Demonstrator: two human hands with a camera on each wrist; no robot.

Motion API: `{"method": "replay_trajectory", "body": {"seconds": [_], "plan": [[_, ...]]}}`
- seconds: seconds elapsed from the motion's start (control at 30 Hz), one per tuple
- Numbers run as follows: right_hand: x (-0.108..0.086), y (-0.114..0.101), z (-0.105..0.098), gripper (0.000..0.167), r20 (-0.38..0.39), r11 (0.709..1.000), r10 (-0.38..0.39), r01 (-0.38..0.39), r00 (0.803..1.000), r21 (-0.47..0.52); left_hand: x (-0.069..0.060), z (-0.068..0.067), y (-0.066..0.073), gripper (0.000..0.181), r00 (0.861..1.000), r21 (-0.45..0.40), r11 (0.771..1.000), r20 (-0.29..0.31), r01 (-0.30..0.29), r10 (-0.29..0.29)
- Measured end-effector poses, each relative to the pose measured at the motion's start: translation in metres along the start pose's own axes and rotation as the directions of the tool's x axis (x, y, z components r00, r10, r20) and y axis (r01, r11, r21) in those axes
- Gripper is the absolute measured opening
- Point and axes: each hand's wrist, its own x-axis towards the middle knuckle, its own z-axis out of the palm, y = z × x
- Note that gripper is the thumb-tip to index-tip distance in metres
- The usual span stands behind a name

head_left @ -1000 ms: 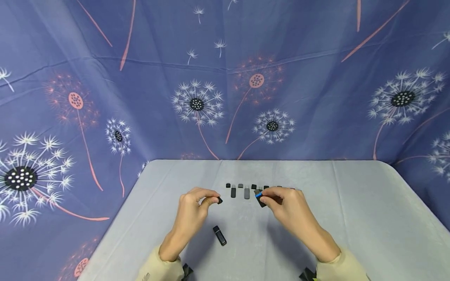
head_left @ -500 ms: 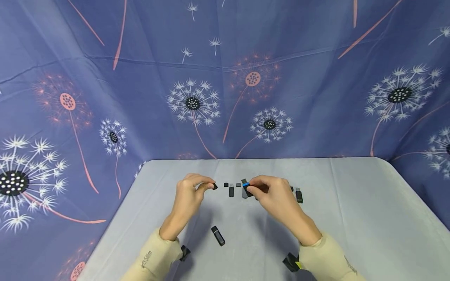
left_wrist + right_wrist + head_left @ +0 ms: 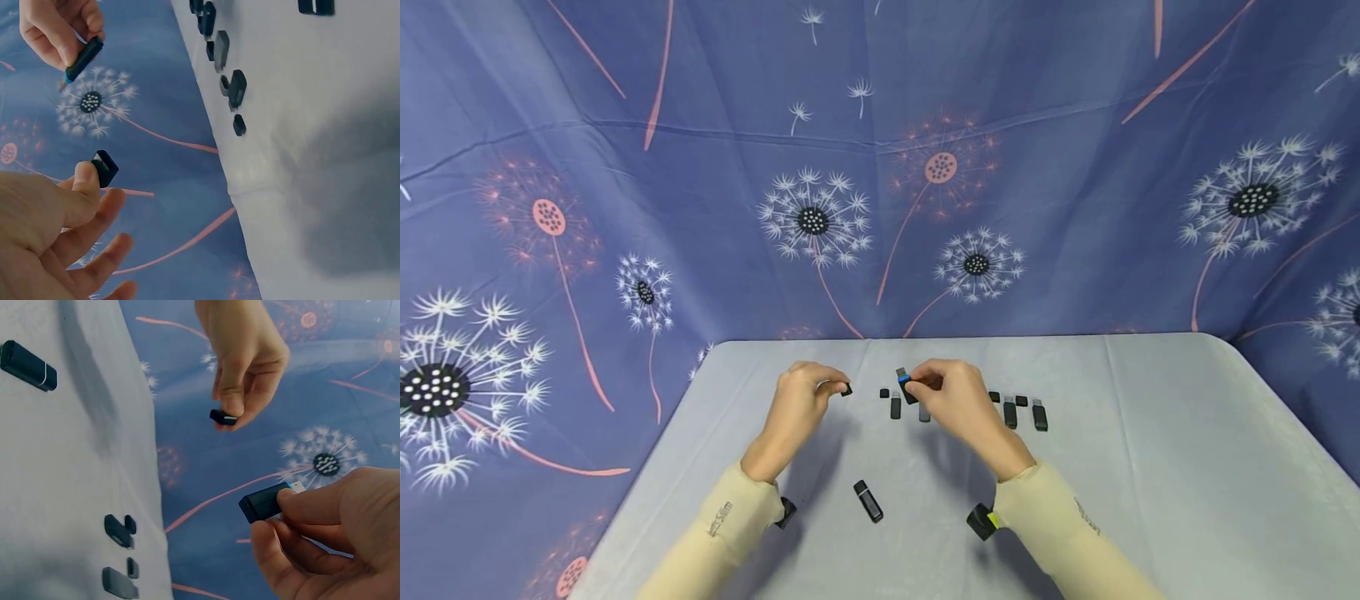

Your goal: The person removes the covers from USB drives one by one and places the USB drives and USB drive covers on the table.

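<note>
Between thumb and fingertips my left hand [image 3: 795, 409] pinches a small black cap [image 3: 105, 168], raised over the far part of the table. My right hand [image 3: 957, 400] pinches a black USB flash drive [image 3: 265, 501] with a blue band, its metal plug bare and pointing up and away in the head view. Cap and drive are apart, the cap to the left. Below the right hand, a grey USB drive [image 3: 924, 412] is partly hidden. One capped black USB drive [image 3: 868, 501] lies nearer me, between the forearms.
Along the far side of the table [image 3: 1150, 467] lie uncapped drives, such as a black one [image 3: 896, 407] and another [image 3: 1040, 415], with loose caps [image 3: 884, 393] behind some. The right hand hides part of this row. A patterned blue cloth [image 3: 880, 167] hangs behind.
My right hand has moved left and away from me with the drive, uncovering drives on the right of the row. My left hand has shifted slightly left and farther away with the cap.
</note>
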Motion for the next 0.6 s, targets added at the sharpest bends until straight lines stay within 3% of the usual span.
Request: {"method": "replay_trajectory", "body": {"seconds": [0.23,0.43,0.6], "plan": [[0.017,0.011,0.013,0.007,0.01,0.999,0.045,-0.046,0.999,0.021,0.009,0.002,-0.008,0.004,0.995,0.049,0.998,0.091,0.045,-0.049],[0.031,0.022,0.029,0.007,0.011,0.994,0.095,-0.095,0.995,0.044,0.017,0.008,-0.017,0.004,0.988,0.093,0.995,0.143,0.048,-0.061],[0.04,0.026,0.042,0.008,0.039,0.988,0.131,-0.133,0.991,0.073,0.023,0.013,-0.023,0.004,0.976,0.095,0.992,0.192,0.086,-0.104]]}}
